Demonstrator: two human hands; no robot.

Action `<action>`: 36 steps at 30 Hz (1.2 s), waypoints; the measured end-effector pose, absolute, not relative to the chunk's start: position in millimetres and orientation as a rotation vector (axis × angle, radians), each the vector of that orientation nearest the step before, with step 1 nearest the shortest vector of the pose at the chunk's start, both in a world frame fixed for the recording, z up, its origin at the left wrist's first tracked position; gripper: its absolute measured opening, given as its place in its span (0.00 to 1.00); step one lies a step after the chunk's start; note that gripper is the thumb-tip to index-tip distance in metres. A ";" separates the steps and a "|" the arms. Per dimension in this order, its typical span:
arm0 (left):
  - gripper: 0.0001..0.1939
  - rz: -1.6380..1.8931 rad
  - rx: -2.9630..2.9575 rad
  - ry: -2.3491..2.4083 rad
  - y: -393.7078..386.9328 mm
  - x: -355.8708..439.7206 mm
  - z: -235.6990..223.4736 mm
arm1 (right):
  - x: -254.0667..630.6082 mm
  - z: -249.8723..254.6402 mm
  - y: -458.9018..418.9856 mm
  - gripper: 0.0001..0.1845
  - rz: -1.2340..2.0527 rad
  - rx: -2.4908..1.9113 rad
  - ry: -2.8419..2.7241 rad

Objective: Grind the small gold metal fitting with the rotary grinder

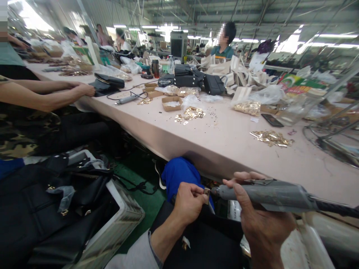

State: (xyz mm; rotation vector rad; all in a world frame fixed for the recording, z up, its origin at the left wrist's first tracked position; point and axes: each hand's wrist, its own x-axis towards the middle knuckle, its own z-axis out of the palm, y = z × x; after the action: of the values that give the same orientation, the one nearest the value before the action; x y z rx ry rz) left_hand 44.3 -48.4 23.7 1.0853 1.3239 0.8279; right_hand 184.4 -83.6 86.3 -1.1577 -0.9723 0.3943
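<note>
My left hand (189, 203) pinches a small gold metal plate (206, 195) between thumb and fingers, above my lap. Wrapped round a grey electric screwdriver (275, 195) is my right hand (260, 220), its palm below the body. The tool lies nearly level, and its tip points left at the plate, touching it or very close; I cannot tell which. Beneath both hands a black bag (207, 241) rests on my lap, with a gold fitting (185, 243) and a scrap of clear film on it.
Ahead runs a long pink-topped table (165, 130) with piles of gold plates (272, 138), a small cardboard box (171, 104), another screwdriver (127, 99) and black bags (214, 84). A grey crate (127, 209) of black bags stands at my left, beside a co-worker's arms (56, 93).
</note>
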 end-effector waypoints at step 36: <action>0.05 0.783 1.222 1.432 -53.4 49.4 35.8 | 182.8 98.3 -75.5 0.18 0.311 -1.203 -1.144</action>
State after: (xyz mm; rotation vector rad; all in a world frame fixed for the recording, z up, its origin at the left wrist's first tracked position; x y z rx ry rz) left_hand 49.4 -53.4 35.8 1.2216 1.4320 0.7834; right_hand 182.8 -75.5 98.3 -1.2029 -1.1437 0.3109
